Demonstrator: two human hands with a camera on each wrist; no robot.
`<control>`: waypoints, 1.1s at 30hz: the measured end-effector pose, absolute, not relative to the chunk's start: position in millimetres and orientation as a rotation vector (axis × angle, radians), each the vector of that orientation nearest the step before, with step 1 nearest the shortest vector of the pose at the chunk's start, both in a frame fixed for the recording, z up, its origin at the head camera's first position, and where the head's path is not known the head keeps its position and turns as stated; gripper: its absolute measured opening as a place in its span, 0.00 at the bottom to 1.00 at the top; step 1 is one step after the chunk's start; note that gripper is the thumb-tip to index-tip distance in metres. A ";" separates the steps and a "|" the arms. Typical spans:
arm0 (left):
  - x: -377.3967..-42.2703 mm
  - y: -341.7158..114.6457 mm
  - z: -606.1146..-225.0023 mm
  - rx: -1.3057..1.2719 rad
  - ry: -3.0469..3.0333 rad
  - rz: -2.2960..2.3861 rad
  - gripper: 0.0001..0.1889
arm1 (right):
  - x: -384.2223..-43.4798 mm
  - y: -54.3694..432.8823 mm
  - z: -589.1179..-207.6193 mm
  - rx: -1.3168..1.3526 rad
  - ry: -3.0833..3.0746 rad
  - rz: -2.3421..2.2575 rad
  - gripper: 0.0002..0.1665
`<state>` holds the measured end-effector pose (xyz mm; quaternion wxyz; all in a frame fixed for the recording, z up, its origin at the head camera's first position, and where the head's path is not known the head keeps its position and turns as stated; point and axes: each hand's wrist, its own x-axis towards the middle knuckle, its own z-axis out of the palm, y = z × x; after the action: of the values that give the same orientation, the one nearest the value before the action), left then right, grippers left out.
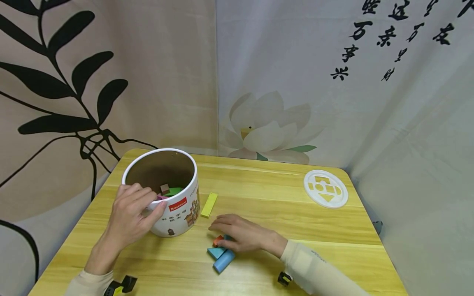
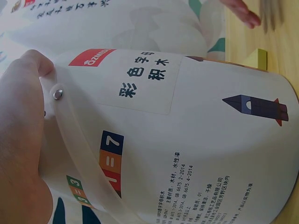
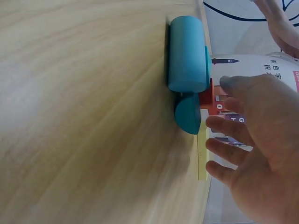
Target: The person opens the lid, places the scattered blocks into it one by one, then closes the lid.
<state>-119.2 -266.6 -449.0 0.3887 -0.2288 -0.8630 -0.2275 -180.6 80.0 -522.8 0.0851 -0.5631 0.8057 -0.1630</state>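
Note:
My left hand (image 1: 135,209) grips the near rim of a white printed bucket (image 1: 185,216), thumb outside and fingers over the edge. Inside the bucket lie a green block (image 1: 173,191), a brownish block (image 1: 164,188) and a pink one. My right hand (image 1: 246,235) is over a small group of blocks on the table, its fingers loosely bent and apart, holding nothing in the right wrist view. In that group are a blue cylinder (image 1: 224,262), a blue triangular block (image 1: 215,252), a red-orange block (image 1: 217,241) and a blue half-round block (image 3: 188,114), partly hidden by the hand in the head view.
A yellow flat block (image 1: 209,204) lies on the wooden table (image 1: 281,189), just right of the bucket. Toward the back right is a white round plate with cut-out shapes (image 1: 317,198). Printed curtains (image 1: 266,74) hang behind the table.

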 end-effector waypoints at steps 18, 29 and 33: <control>-118.2 -267.6 -448.7 -0.573 -2.217 -0.584 0.21 | -179.6 69.9 -528.8 -1.659 2.376 -0.466 0.12; -122.7 -264.8 -450.1 -0.577 -2.124 -0.572 0.31 | -182.0 70.2 -526.5 -1.628 2.375 -0.479 0.10; -122.5 -264.7 -450.6 -0.575 -2.128 -0.569 0.31 | -183.4 71.5 -522.2 -1.629 2.394 -0.491 0.10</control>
<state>-122.5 -264.7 -450.6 0.4190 -0.2294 -0.8488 -0.2269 -183.4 71.5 -522.2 0.1023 -0.5517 0.8109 -0.1663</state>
